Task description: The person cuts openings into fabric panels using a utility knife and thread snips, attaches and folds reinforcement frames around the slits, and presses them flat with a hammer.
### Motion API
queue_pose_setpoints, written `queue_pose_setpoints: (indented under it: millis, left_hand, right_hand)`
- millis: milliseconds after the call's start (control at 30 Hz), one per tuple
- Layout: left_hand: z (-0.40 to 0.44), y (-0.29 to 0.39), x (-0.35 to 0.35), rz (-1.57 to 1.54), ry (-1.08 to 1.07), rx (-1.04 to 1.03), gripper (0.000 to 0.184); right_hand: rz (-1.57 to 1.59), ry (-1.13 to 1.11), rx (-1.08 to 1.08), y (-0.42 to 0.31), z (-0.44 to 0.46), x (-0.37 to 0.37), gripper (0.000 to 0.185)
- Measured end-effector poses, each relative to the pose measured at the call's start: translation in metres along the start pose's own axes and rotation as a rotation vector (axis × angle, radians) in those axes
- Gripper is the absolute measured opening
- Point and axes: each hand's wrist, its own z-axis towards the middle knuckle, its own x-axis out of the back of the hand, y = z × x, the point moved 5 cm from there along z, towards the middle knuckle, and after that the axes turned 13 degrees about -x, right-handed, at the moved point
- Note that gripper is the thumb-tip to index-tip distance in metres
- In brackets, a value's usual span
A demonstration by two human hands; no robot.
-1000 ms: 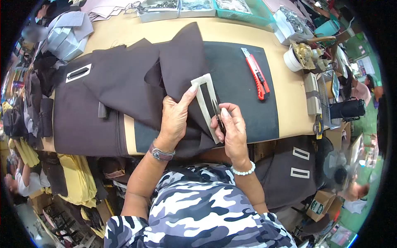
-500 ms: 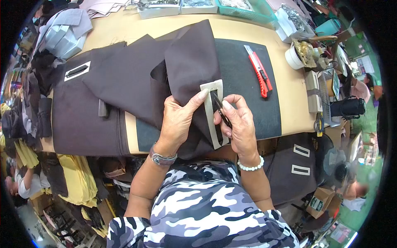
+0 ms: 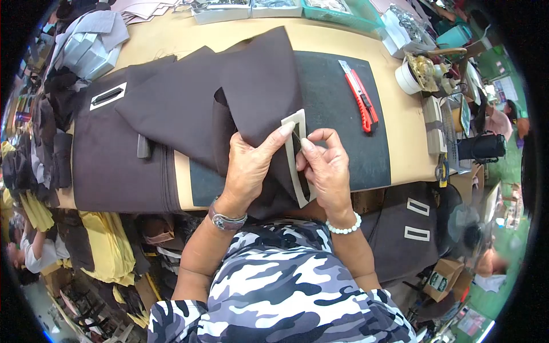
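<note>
My left hand (image 3: 249, 166) grips the dark brown fabric (image 3: 260, 80), its thumb pressed on the upper part of a pale rectangular frame patch (image 3: 290, 160). Against the patch's right side, my right hand (image 3: 327, 166) is closed in a pinch at the dark slot; a thin dark tip shows by its fingertips, but most of what it holds is hidden. The raised fabric stands over a dark cutting mat (image 3: 343, 154). On the mat to the right lies a red utility knife (image 3: 360, 97).
Another pale frame patch (image 3: 108, 96) with a dark piece in it lies on fabric at the left. Trays (image 3: 223, 14) of small parts line the back edge. A white cup (image 3: 407, 79) stands at the right. Below hangs fabric (image 3: 394, 251) with two patches.
Both hands and the patch have shifted right and slightly down from a second ago. The dark tool that showed clearly in my right hand is now mostly hidden by the fingers.
</note>
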Motion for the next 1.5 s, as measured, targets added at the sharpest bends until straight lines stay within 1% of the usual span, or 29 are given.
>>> queue_pose_setpoints:
  millis: [67, 100, 200, 233, 400, 667, 767, 1000, 1167, 1267, 1300, 1333, 1400, 1433, 1500]
  left_hand:
    - [0.001, -0.002, 0.001, 0.007, 0.059, -0.026, 0.020]
    - [0.002, -0.003, 0.002, 0.011, 0.087, -0.038, 0.020]
    - [0.001, -0.005, -0.002, 0.007, 0.182, -0.076, 0.020]
    - [0.000, -0.006, -0.003, -0.001, 0.189, -0.086, 0.021]
    - [-0.008, -0.005, -0.009, -0.009, 0.259, -0.140, 0.021]
    - [-0.015, -0.004, -0.009, -0.018, 0.225, -0.105, 0.018]
    - [-0.015, -0.004, -0.009, -0.039, 0.219, -0.105, 0.017]
    - [-0.013, -0.009, -0.007, -0.081, 0.181, -0.064, 0.016]
    - [-0.003, -0.019, -0.002, 0.016, 0.116, -0.036, 0.019]
    - [0.008, -0.029, 0.002, 0.034, 0.104, -0.011, 0.024]
    - [0.011, -0.032, 0.002, 0.038, 0.105, -0.003, 0.025]
    - [0.015, -0.033, 0.001, 0.028, 0.098, 0.015, 0.026]
    - [0.011, -0.039, 0.002, 0.010, 0.113, 0.059, 0.029]
    - [0.011, -0.039, 0.002, 0.000, 0.089, 0.054, 0.030]
    - [0.009, -0.037, 0.002, -0.004, 0.080, 0.060, 0.030]
  right_hand:
    - [-0.181, 0.075, 0.088, -0.003, -0.005, -0.002, 0.015]
    - [-0.210, 0.068, 0.110, -0.004, -0.009, -0.003, 0.014]
    - [-0.071, 0.051, -0.001, 0.001, -0.022, -0.009, 0.016]
    - [-0.088, 0.060, -0.013, 0.004, -0.024, -0.010, 0.016]
    - [-0.028, 0.135, 0.033, 0.014, -0.022, -0.009, 0.017]
    - [0.136, 0.126, 0.140, 0.009, -0.013, -0.016, 0.018]
    - [0.195, 0.122, 0.147, 0.009, -0.014, -0.017, 0.018]
    - [0.222, 0.102, 0.112, 0.013, -0.012, -0.012, 0.017]
    - [0.246, 0.105, 0.051, 0.019, -0.005, -0.004, 0.017]
    - [0.036, 0.161, 0.059, 0.009, -0.012, 0.018, 0.019]
    - [-0.205, 0.315, 0.285, 0.005, -0.014, 0.032, 0.022]
    - [-0.765, 0.607, 0.347, -0.016, -0.019, 0.049, 0.026]
    - [-1.183, 0.708, 0.654, -0.019, -0.012, 0.063, 0.026]
    - [-1.349, 0.747, 0.669, -0.017, -0.009, 0.066, 0.027]
    - [-1.325, 0.658, 0.771, -0.024, -0.008, 0.059, 0.028]
